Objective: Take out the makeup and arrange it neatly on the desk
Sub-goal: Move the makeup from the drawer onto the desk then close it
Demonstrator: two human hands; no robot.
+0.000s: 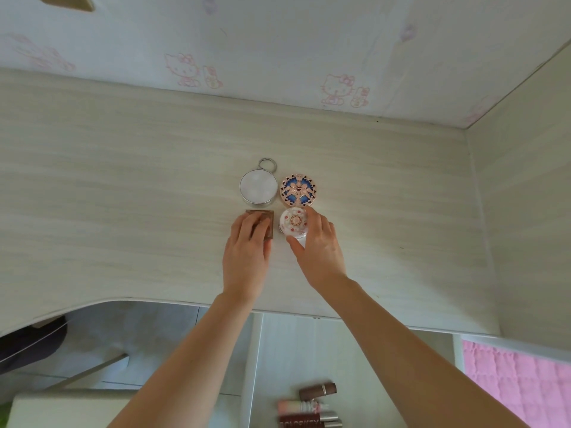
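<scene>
2 hands [247,254] [318,251] on desk [123,180], 4 compacts [259,189]

wall [278,41]: pale paper, pink cartoon-cat prints | desk [123,180]: light woodgrain, curved front edge | side panel [525,211]: same woodgrain, right | floor [148,329]: pale tiles | pink quilt [519,384]: lower right

Your left hand [247,251] and right hand [318,251] are bare, no rings or watch; both forearms bare too, no sleeves showing.
</scene>
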